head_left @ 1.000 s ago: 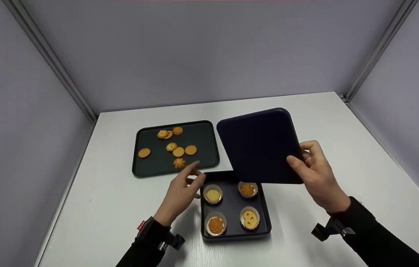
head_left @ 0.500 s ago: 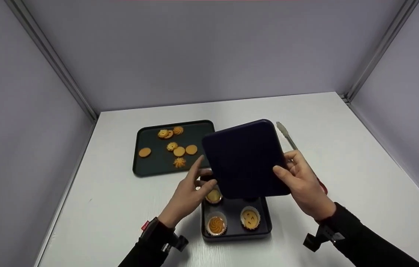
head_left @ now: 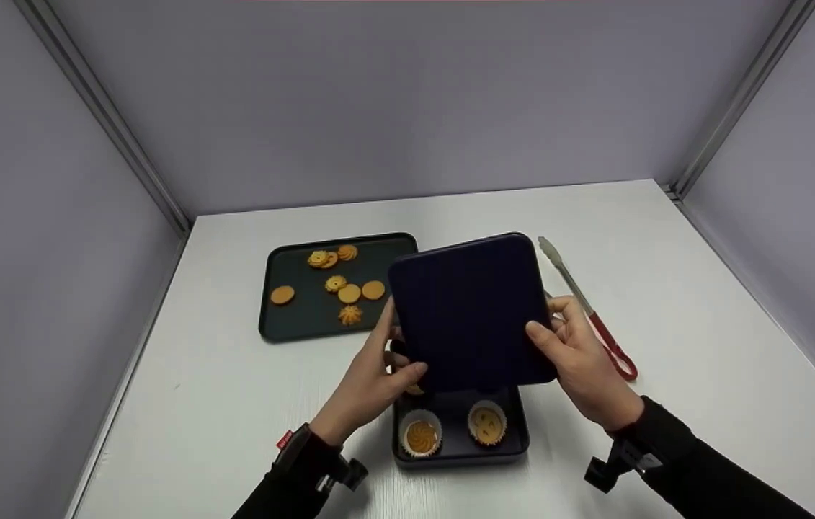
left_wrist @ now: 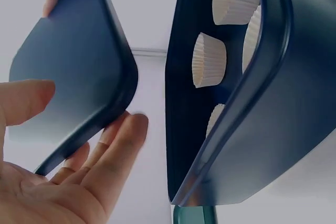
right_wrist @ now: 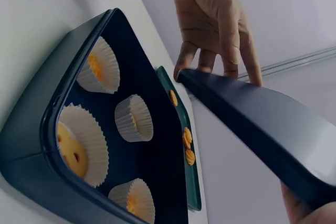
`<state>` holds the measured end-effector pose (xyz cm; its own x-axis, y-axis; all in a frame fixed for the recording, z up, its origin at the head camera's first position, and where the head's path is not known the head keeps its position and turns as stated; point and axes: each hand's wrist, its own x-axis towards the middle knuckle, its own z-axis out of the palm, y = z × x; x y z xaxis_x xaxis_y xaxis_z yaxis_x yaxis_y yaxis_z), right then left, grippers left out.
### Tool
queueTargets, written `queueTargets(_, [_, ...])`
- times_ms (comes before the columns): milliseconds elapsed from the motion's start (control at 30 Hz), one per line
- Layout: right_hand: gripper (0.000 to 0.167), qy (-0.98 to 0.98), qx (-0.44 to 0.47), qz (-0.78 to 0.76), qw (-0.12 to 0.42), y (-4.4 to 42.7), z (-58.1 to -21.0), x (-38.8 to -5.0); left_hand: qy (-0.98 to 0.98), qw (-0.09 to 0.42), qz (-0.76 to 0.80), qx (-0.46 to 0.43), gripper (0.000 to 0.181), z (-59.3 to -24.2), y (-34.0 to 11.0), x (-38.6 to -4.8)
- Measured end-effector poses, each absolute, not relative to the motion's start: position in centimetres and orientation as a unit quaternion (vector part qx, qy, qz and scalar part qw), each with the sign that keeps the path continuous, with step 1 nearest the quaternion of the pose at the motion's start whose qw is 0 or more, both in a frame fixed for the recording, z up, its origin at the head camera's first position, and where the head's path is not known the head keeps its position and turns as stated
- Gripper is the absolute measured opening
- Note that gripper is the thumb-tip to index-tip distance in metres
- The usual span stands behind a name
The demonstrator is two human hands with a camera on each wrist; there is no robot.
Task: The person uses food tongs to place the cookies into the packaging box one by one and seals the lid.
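My right hand (head_left: 584, 367) holds a dark navy lid (head_left: 468, 317) by its right edge, thumb on top and fingers behind. The lid is tilted above a dark rectangular box (head_left: 454, 450). My left hand (head_left: 364, 382) is at the lid's left edge, fairly straight fingers behind it and thumb in front. In the left wrist view the left thumb (left_wrist: 34, 98) appears apart from the lid's face. Inside the box, white paper cups hold cookies, among them a swirled cookie (head_left: 421, 436) and a smiley cookie (head_left: 486, 424). The lid covers the box's far part in the head view.
A dark green tray (head_left: 292, 321) with several loose cookies lies behind and to the left of the box. Tongs with red handles (head_left: 607, 339) lie on the white table (head_left: 234, 404) at the right. Grey panels (head_left: 407, 101) enclose the table.
The lid has moved left and toward me, over the box's far part. My left hand has come to its left edge. The tongs, earlier hidden, now show at the right.
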<state>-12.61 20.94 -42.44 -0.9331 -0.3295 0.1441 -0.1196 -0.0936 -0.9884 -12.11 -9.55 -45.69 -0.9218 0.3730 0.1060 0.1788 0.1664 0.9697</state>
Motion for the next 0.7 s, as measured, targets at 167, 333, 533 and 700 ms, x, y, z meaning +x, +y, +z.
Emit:
queueTargets(167, [0.030, 0.700, -0.153, -0.693, 0.077, 21.1, -42.8, -12.7, 0.770, 0.060, 0.609, 0.182, 0.102, -45.6, -9.5, -12.1])
queueTargets(333, [0.029, 0.732, -0.140, -0.663, 0.072, 21.0, -43.0, -12.7, 0.790, 0.046, 0.585, 0.176, 0.103, -45.6, -9.7, -12.0])
queueTargets(533, [0.028, 0.773, -0.110, -0.622, 0.051, 20.9, -43.5, -12.7, 0.804, 0.038, 0.568, 0.170, 0.102, -45.7, -9.8, -11.9])
queueTargets(700, [0.026, 0.813, -0.097, -0.573, 0.043, 21.1, -43.9, -12.8, 0.832, 0.035, 0.532, 0.156, 0.099, -45.6, -9.8, -11.6])
